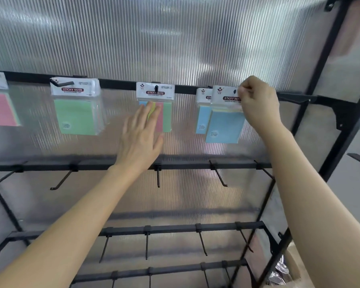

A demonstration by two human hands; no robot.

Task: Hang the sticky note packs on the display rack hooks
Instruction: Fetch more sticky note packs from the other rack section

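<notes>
Display rack, head view, left to right. A pink pack [0, 107] is hanging at the far left edge of the top rail [116, 82], partly cut off by the frame. Beside it, a green pack [78, 113] is hanging with several like packs stacked behind it. At centre, a multicolour pack [157, 109] is sitting on its hook, the black hook tip showing through the header card. The left hand [140, 138] is lying flat over this pack's lower left part, fingers straight and relaxed, grasping nothing. Further right, a rear blue pack [203, 119] is hanging on the rail, and a front blue pack [227, 123] is overlapping it. The right hand [258, 102] is pinching the upper right corner of the front blue pack's header card between curled fingers and thumb, so the pack is hanging below and to the left of the hand. Whether its hole is seated on a hook cannot be told. Lower hooks [158, 177] are projecting from the rails beneath.
</notes>
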